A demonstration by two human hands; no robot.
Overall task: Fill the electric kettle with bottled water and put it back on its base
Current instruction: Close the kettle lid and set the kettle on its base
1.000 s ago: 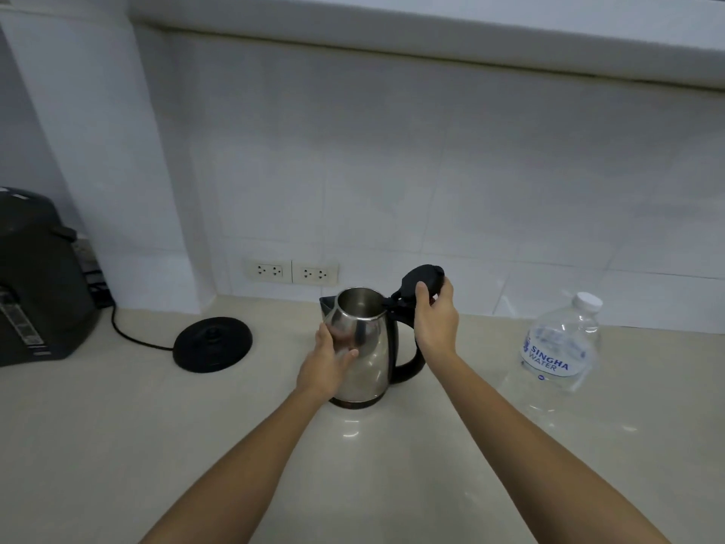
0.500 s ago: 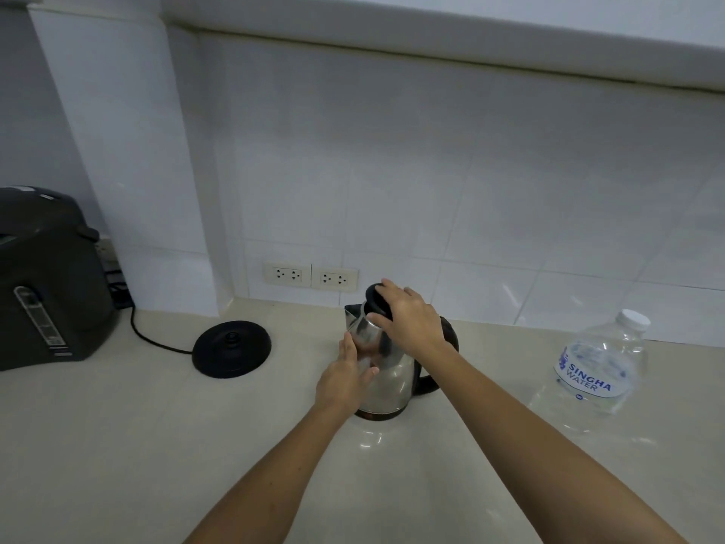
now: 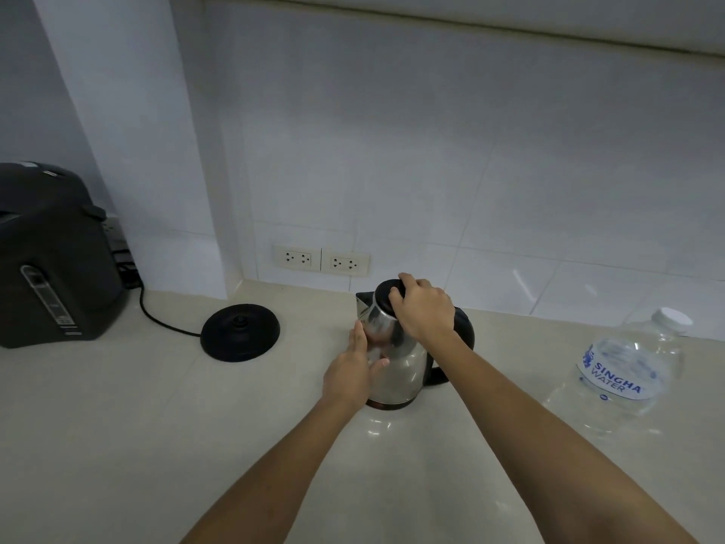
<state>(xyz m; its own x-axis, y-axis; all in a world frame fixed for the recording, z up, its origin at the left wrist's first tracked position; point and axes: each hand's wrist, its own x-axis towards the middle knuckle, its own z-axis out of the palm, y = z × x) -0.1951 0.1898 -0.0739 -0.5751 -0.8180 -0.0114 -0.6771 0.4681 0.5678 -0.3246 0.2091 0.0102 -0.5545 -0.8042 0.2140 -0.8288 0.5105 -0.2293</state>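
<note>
A stainless steel kettle [image 3: 400,371] with a black handle stands on the counter, off its base. Its black lid [image 3: 386,294] lies down on the opening. My right hand [image 3: 421,308] presses on top of that lid, fingers curled over it. My left hand [image 3: 353,371] rests flat against the kettle's left side, steadying it. The round black base [image 3: 240,331] sits to the left with its cord running toward the wall. A clear Singha water bottle [image 3: 623,371] with a white cap on stands to the right of the kettle.
A large black hot-water dispenser [image 3: 51,261] stands at the far left. Two wall sockets [image 3: 321,261] sit low on the tiled wall behind the kettle. The pale counter [image 3: 117,445] stretches toward me in front.
One second ago the lid stood open with my right hand on it. My right hand swung it down onto the kettle. The view shifted so everything sits further right.
</note>
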